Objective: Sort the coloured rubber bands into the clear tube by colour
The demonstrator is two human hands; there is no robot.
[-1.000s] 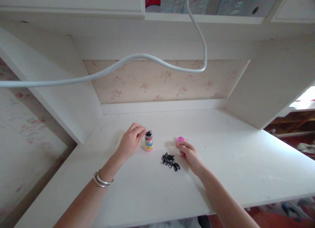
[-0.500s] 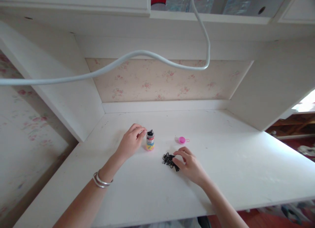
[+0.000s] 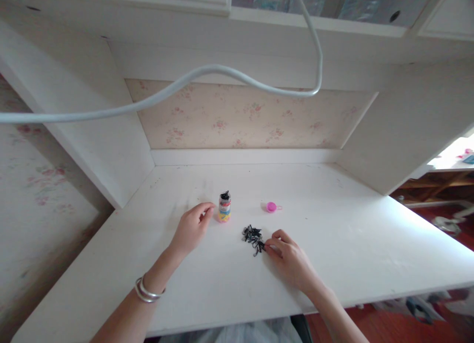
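A small jar, clear with a colourful label, stands upright on the white desk. Small black looped bands fill it and poke out of its mouth. Just left of the jar is my left hand, its fingers curled and thumb against them, apart from the jar; I see nothing in it. A loose pile of the same black bands lies to the jar's right. At the pile's right edge my right hand pinches some black bands between thumb and fingertips. How many is too small to tell.
A pink lid with a loop tab lies behind the pile. A white cable hangs across the upper view. White side panels and a shelf with bottles enclose the desk.
My left hand has drawn back from the jar's rim, down and to the left. My right hand has closed on bands at the pile's edge. The camera view has shifted slightly.
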